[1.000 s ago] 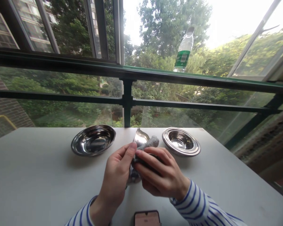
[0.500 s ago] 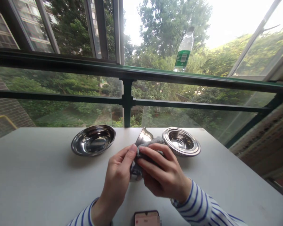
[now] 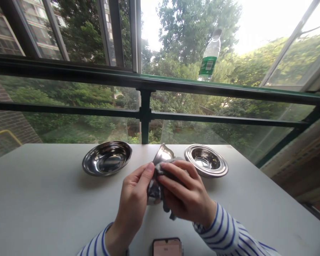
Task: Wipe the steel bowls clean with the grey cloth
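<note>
- Gripping one shiny silver rounded metal bowl (image 3: 165, 153) by its edge, your left hand (image 3: 134, 195) has its thumb pressed on the near side.
- Your right hand (image 3: 186, 190) is curled around one crumpled grey cloth (image 3: 159, 171), pressing it against that bowl; the bowl sits tilted between your two hands, above the middle of the white counter (image 3: 50, 206).
- Left of them rests one shallow dark-silver metal dish (image 3: 106, 161).
- Right of them sits one wide-rimmed silver metal basin (image 3: 222, 172); its ringed rim leaves you unable to tell whether more are nested.
- One black-framed phone (image 3: 166, 248) lies nearest you, partly cut off.
- One clear plastic bottle with a green label (image 3: 208, 65) shows above the dark green metal railing (image 3: 145, 113).
</note>
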The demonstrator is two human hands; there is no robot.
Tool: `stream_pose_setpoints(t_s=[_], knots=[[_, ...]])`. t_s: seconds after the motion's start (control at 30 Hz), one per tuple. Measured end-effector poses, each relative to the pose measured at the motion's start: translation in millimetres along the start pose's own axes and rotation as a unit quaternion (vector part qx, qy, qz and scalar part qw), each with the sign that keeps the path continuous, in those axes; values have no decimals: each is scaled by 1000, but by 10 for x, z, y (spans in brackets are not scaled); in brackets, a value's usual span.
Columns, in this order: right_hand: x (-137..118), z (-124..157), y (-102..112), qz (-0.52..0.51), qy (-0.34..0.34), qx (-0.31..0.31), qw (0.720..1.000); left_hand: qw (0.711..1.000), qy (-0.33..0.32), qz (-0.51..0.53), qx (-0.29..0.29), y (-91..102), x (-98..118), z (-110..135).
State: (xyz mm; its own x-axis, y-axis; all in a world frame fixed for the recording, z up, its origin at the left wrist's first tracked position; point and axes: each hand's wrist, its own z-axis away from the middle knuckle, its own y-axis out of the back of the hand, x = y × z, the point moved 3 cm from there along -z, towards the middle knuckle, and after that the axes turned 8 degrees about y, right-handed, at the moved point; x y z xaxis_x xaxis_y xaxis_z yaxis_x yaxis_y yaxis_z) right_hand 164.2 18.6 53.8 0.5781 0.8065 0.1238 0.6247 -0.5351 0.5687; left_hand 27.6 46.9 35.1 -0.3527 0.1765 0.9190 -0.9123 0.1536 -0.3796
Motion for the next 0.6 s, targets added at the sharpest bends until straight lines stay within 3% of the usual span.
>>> stream_pose_setpoints(t_s=[0.07, 0.2, 0.27, 0.4, 0.6], knots=[[72, 13, -3, -7, -22, 0, 1000, 1000, 6, -4, -4, -15, -7, 11], [314, 66, 56, -18, -191, 12, 981, 999, 38, -12, -10, -55, -52, 37], [296, 40, 94, -24, -177, -3, 984, 999, 47, -18, -15, -65, -62, 42], [150, -46, 102, -41, -69, -41, 996, 999, 35, -30, -18, -59, -45, 35], [366, 54, 81, -26, -218, -18, 976, 997, 62, -32, -25, -59, -81, 44]])
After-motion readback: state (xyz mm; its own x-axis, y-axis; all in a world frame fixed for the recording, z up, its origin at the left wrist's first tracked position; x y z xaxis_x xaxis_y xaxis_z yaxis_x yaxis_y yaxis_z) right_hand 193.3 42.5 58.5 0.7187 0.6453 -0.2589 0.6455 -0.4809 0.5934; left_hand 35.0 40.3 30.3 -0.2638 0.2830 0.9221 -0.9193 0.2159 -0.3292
